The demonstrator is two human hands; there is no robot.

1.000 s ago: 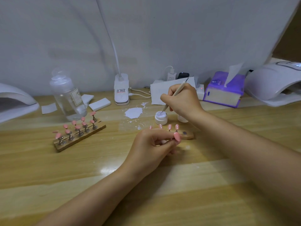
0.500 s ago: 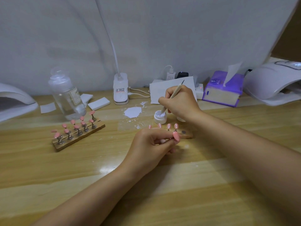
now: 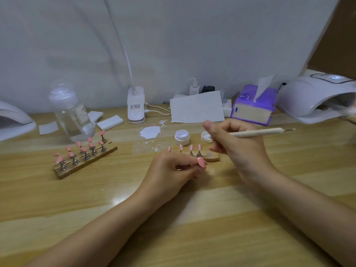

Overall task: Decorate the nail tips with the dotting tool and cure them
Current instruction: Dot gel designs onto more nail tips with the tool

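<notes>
nail tip: light, stiff, slippery; probably pinched on stem by left hand | right hand fingers clamp dotting tool, frame centre-right

On the worktop, a nail-tip stand is set at the left, with a bottle just behind it. A second stand lies near the middle; a gel pot and its lid are placed just behind that. A clip lamp base is found further back, a tissue box to the right, and curing lamps at the far right and far left edges.
</notes>
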